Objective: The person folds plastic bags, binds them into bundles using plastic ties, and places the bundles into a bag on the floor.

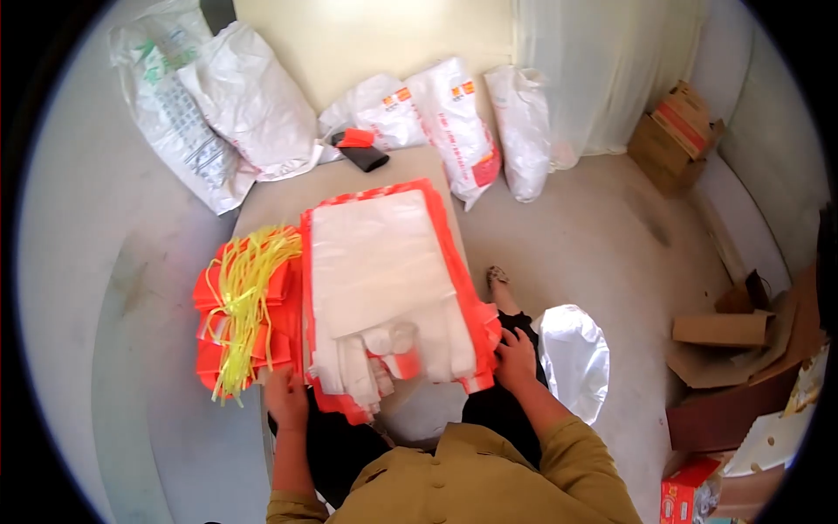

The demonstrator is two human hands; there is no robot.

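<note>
A stack of whitish plastic bags (380,262) with cut handles lies flat over a layer of red plastic bags (447,229) on the low table before me. To its left sit folded red bundles (278,288) topped by a sheaf of yellow ties (237,306). My left hand (286,400) is at the near end of these bundles, its fingers curled and partly hidden, so what they hold is unclear. At the right edge of the stack, my right hand (517,356) has its fingers bent against the red plastic bag margin, gripping it.
Several filled white sacks (249,100) lean behind the table (279,194). A dark object with a red piece (362,150) lies at its far end. A silvery-white bag (573,358) stands beside my right leg. Cardboard boxes (668,148) and opened cartons (720,330) are at the right.
</note>
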